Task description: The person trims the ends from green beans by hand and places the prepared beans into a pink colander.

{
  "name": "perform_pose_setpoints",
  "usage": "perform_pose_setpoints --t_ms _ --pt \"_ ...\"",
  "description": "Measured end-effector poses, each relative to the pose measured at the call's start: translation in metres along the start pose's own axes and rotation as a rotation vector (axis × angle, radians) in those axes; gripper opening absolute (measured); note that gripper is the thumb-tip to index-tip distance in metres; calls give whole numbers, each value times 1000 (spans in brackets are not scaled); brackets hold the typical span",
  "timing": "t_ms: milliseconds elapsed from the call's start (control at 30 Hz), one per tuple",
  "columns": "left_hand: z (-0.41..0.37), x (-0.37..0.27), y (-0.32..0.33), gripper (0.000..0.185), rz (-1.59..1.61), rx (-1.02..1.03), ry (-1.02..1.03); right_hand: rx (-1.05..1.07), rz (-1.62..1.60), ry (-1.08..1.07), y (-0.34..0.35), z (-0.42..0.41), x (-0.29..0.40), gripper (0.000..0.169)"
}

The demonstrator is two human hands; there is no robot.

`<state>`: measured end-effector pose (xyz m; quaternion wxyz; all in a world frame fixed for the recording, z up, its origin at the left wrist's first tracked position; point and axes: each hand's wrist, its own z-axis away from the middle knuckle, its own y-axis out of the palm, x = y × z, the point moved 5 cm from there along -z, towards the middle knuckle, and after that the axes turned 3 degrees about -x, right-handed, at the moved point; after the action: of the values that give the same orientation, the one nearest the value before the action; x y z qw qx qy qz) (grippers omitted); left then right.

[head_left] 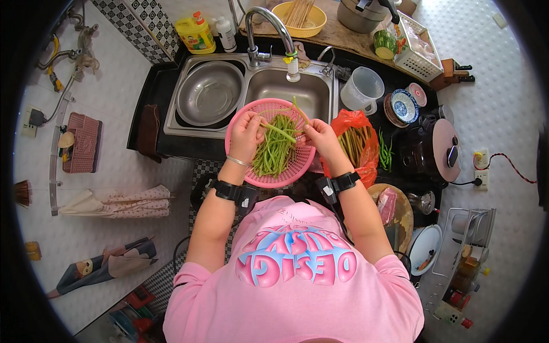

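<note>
My left hand pinches a thick green vegetable stem that slants down to the right. Between the fingertips of my right hand is a thinner stem piece, its tip pointing up. A thin pale strand arches between the two hands. Both hands are over a pink plastic colander, which holds a heap of cut green stems. The colander sits at the front of the sink. Right of it, a red plastic bag gapes around longer brownish-green stems.
Behind the colander are the double sink, a steel basin and a faucet. Green chilies, a plastic jug and an electric cooker stand right. Meat lies on a round cutting board. A knife block is far right.
</note>
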<state>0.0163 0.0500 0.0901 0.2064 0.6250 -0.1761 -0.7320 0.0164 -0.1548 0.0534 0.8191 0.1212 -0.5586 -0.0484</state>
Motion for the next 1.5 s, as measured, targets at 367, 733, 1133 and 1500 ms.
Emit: perform_pose_setpoints --t_ms 367,733,1133,1500 --pt "-14 -34 -58 9 36 -154 142 -150 102 36 -43 1 -10 13" --pt "-4 24 -18 12 5 -86 -188 25 545 -107 27 0 -24 23" --pt "3 40 0 9 4 -58 -261 217 219 -56 53 16 -11 11" --pt "23 39 15 13 -501 176 -240 93 -185 96 34 8 -20 8"
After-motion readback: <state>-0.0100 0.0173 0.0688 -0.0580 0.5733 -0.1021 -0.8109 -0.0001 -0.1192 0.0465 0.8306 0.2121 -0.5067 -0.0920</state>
